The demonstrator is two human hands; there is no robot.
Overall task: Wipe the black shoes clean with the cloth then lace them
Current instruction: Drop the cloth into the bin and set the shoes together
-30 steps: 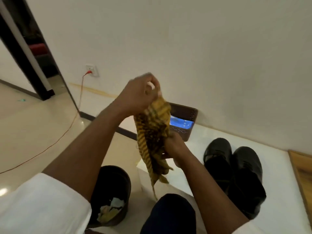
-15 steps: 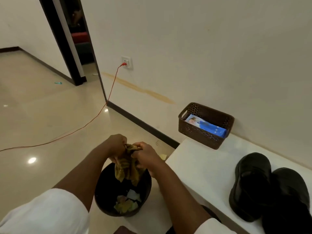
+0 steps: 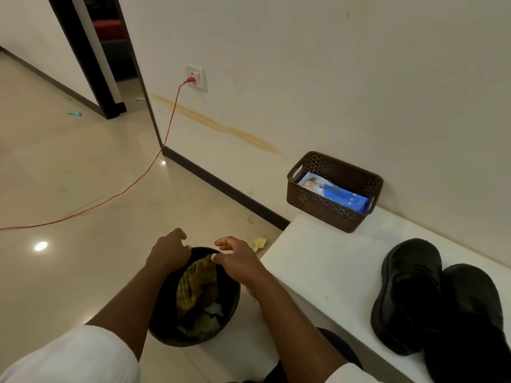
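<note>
Hovering both hands over the bin (image 3: 166, 322), my left hand (image 3: 168, 252) and right hand (image 3: 237, 261) are spread and empty; the cloth (image 3: 196, 283) lies inside it. Wiping looks finished. The shoes (image 3: 431, 297) sit together at the bench (image 3: 318, 261) near edge, lacing seemingly still undone.

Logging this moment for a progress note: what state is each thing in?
Left hand: open, empty, above bin.
Right hand: open, empty.
Cloth: crumpled inside bin.
Bin: upright, holding scraps.
Black shoes: side by side on bench.
Basket: upright, holding blue packet.
</note>
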